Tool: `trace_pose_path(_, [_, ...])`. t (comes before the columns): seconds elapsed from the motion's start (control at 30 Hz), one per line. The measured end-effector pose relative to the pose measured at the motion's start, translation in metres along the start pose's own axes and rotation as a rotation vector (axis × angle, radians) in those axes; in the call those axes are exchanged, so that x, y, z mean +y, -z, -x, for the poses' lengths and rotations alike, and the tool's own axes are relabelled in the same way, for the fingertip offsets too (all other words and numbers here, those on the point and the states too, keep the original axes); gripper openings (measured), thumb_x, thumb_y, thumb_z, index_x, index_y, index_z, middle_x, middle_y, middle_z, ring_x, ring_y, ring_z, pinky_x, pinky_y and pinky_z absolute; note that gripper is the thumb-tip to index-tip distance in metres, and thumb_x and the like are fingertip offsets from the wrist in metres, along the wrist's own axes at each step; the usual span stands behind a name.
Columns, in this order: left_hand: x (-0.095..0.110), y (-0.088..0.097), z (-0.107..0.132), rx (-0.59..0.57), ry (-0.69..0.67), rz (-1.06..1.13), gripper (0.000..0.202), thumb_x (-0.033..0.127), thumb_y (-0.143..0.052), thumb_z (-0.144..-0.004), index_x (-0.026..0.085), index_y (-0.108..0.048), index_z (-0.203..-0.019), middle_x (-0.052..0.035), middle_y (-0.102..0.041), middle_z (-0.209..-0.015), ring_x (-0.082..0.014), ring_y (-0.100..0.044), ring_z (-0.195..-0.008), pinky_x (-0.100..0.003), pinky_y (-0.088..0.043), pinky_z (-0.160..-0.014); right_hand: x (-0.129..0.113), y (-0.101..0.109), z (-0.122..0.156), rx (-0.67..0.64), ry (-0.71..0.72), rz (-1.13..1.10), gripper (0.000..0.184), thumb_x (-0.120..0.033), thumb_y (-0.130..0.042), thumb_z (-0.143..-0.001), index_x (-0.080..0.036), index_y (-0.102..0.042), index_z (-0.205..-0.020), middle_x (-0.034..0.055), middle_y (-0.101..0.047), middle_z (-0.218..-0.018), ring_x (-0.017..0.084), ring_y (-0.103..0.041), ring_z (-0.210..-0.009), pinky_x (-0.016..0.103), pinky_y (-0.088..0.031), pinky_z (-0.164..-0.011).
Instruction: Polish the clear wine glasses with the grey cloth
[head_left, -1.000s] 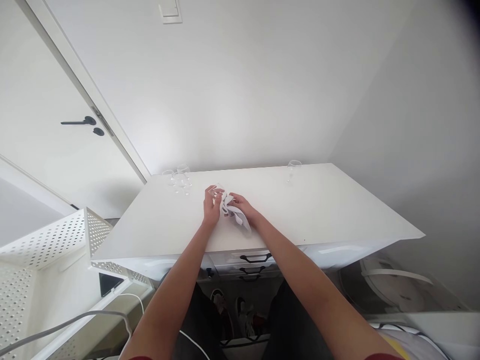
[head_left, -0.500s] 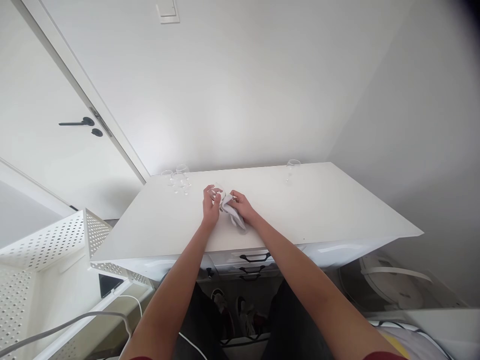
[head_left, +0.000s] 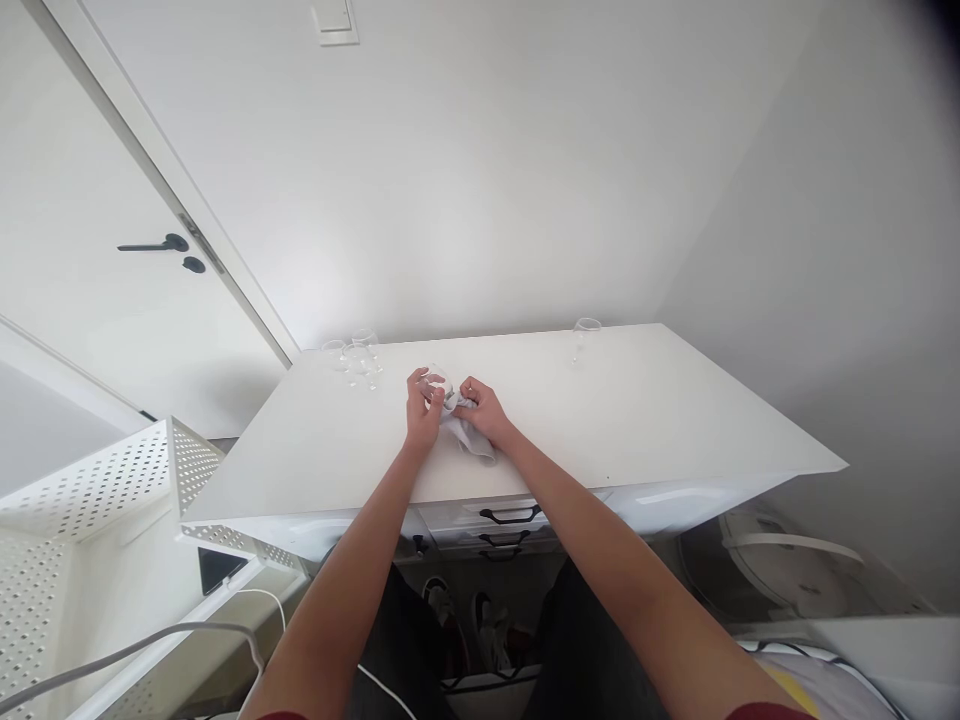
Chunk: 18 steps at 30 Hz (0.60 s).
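Observation:
My left hand (head_left: 424,408) is wrapped round the bowl of a clear wine glass (head_left: 436,380), tilted above the white tabletop. A pale grey cloth (head_left: 471,440) is pinched in my right hand (head_left: 480,408) and pressed against the glass; its loose end hangs down toward me. The cloth hides the lower part of the glass. To the left, a group of stemmed glasses (head_left: 360,360) stands upright near the back edge. One more stemmed glass (head_left: 586,342) stands alone at the back right.
The white cabinet (head_left: 660,420) has dark drawer handles (head_left: 510,515) on its front. A white perforated shelf (head_left: 112,480) with cables adjoins at the left. The wall (head_left: 480,170) rises directly behind, and a door (head_left: 112,300) is at the far left.
My right hand has turned slightly and bunched the cloth closer against the glass. The cloth's loose end has shifted. My left hand has barely moved.

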<state>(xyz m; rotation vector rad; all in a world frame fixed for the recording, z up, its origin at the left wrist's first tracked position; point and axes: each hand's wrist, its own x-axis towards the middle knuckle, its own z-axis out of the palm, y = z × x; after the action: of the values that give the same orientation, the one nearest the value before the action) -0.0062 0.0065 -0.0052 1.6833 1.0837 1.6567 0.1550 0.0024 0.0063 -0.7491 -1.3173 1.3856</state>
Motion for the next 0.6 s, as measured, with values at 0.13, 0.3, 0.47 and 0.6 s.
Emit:
trace_pose_path(0.13, [-0.0010, 0.0004, 0.0000, -0.008, 0.013, 0.019, 0.050, 0.061, -0.049, -0.102, 0.024, -0.046, -0.135, -0.0109, -0.068, -0.118, -0.0210, -0.066, -0.095, -0.038, -0.053, -0.086, -0.0007, -0.0006, 0.0007, -0.113, -0.125, -0.082, 0.042, -0.051, -0.080, -0.077, -0.025, -0.050, -0.086, -0.0030, -0.063, -0.075, 0.015, -0.056, -0.063, 0.029, -0.047, -0.059])
trace_pose_path(0.3, [-0.0024, 0.0000, -0.0004, 0.001, 0.008, 0.031, 0.056, 0.063, -0.056, -0.098, 0.026, -0.044, -0.138, -0.0089, -0.068, -0.117, -0.0199, -0.067, -0.094, -0.038, -0.052, -0.088, 0.0009, -0.0007, 0.0000, -0.025, 0.008, 0.015, 0.049, -0.043, -0.089, -0.068, -0.025, -0.045, -0.083, -0.0049, -0.062, -0.077, 0.013, -0.053, -0.066, 0.026, -0.045, -0.060])
trace_pose_path(0.47, [0.0020, 0.0004, 0.0019, -0.004, 0.072, 0.093, 0.055, 0.064, -0.053, -0.098, 0.027, -0.045, -0.138, -0.0097, -0.067, -0.120, -0.0207, -0.067, -0.090, -0.037, -0.055, -0.078, 0.0020, -0.0009, -0.0015, -0.091, -0.124, -0.103, 0.045, -0.058, -0.080, -0.077, -0.025, -0.052, -0.089, -0.0016, -0.065, -0.077, 0.016, -0.059, -0.063, 0.030, -0.048, -0.059])
trace_pose_path(0.6, [0.0033, 0.0021, 0.0014, -0.013, 0.046, 0.108, 0.055, 0.063, -0.057, -0.097, 0.027, -0.047, -0.138, -0.0099, -0.067, -0.122, -0.0208, -0.067, -0.092, -0.038, -0.055, -0.081, 0.0007, -0.0001, -0.0013, -0.055, -0.090, -0.054, 0.050, -0.050, -0.088, -0.068, -0.024, -0.049, -0.084, -0.0031, -0.067, -0.076, 0.014, -0.057, -0.060, 0.027, -0.044, -0.058])
